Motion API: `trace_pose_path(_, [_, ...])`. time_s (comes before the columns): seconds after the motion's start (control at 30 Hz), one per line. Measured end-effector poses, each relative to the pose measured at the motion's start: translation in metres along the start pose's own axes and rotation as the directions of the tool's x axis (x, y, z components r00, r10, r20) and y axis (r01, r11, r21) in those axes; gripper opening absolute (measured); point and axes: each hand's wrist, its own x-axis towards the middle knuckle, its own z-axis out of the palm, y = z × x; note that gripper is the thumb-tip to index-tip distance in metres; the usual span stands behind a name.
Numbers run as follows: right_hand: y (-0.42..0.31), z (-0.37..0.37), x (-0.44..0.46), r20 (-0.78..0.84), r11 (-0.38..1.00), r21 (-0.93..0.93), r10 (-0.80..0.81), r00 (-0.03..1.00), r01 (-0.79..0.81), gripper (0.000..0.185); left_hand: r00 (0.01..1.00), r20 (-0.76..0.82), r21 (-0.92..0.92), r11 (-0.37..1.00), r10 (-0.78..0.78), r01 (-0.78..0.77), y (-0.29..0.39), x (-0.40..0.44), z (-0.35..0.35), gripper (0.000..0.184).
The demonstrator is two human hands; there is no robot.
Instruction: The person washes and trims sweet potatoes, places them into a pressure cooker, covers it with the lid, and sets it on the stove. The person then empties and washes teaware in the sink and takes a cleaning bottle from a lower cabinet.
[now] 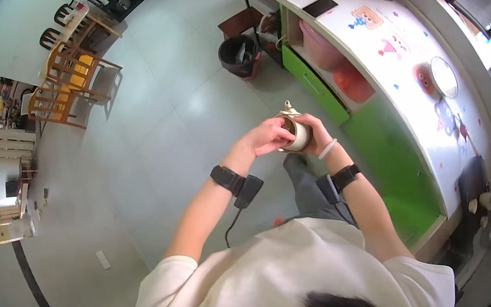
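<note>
In front of my body, both hands are on a small cream-coloured pot (300, 138) with a dark inside. It is tilted, and a pale spout- or knob-like piece (289, 107) sticks out at its far end. My right hand (318, 129) is closed round its right side. At the open mouth on the left, my left hand (269, 137) has its fingers bent against the rim; whether some reach inside, I cannot tell. My fingers cover part of the pot.
To the right runs a white-topped green cabinet (383, 137) bearing a phone (320, 6) and a round white-rimmed item (444, 77). A pink tub (320, 44) sits on its shelf. Beyond my hands stands a black-lined bin (238, 55). Wooden chairs (68, 77) are at left.
</note>
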Motion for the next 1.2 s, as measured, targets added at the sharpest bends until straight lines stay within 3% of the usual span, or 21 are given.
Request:
trace_pose_path(0.07, [-0.035,0.012,0.021,0.008,0.999,0.029,-0.036,0.999,0.036,0.037,1.000,-0.029,-0.001,1.000,0.009,-0.009,0.036,0.024,-0.014,0.041])
trace_pose_path(0.2, [-0.097,0.027,0.097,0.057,0.994,0.108,-0.005,0.998,-0.001,0.036,0.957,-0.233,0.253,0.961,0.174,-0.113,0.109,0.057,-0.045,0.035])
trace_pose_path(0.33, [-0.152,0.058,0.166,0.063,0.999,0.040,-0.011,0.998,0.009,0.037,0.884,-0.315,0.395,0.895,0.345,-0.209,0.176,0.078,-0.086,0.034])
trace_pose_path(0.43, [-0.178,0.069,0.237,0.072,0.999,0.038,-0.027,0.997,0.025,0.039,0.798,-0.384,0.527,0.820,0.464,-0.223,0.218,0.098,-0.142,0.034])
trace_pose_path(0.53, [-0.206,0.077,0.310,0.046,0.997,0.058,-0.063,0.997,0.060,0.040,0.696,-0.421,0.717,0.684,0.581,-0.137,0.263,0.118,-0.208,0.033])
trace_pose_path(0.6, [-0.222,0.081,0.357,0.031,0.993,0.109,-0.040,0.999,0.036,0.042,0.718,-0.421,0.704,0.699,0.554,-0.126,0.299,0.130,-0.247,0.032])
trace_pose_path(0.7, [-0.237,0.077,0.437,-0.071,0.989,0.079,-0.117,0.991,0.122,0.043,0.757,-0.412,0.685,0.720,0.507,-0.110,0.344,0.157,-0.324,0.032])
trace_pose_path(0.8, [-0.245,0.070,0.505,-0.268,0.988,0.102,-0.087,0.959,0.118,0.048,0.763,-0.461,0.566,0.812,0.452,-0.139,0.359,0.193,-0.410,0.033])
trace_pose_path(0.97, [-0.235,0.040,0.598,-0.495,0.975,-0.031,-0.206,0.844,0.220,0.056,0.764,-0.523,0.533,0.845,0.377,-0.052,0.367,0.252,-0.514,0.035])
trace_pose_path(1.07, [-0.233,0.020,0.630,-0.536,0.979,-0.037,-0.189,0.823,0.200,0.055,0.770,-0.548,0.635,0.762,0.327,0.129,0.359,0.286,-0.557,0.040])
trace_pose_path(1.17, [-0.230,0.008,0.636,-0.542,0.983,0.034,-0.132,0.830,0.178,0.055,0.733,-0.508,0.749,0.652,0.453,0.117,0.343,0.310,-0.570,0.042])
trace_pose_path(1.2, [-0.228,0.003,0.639,-0.539,0.982,0.064,-0.116,0.834,0.178,0.055,0.747,-0.518,0.739,0.657,0.416,0.147,0.329,0.322,-0.586,0.044])
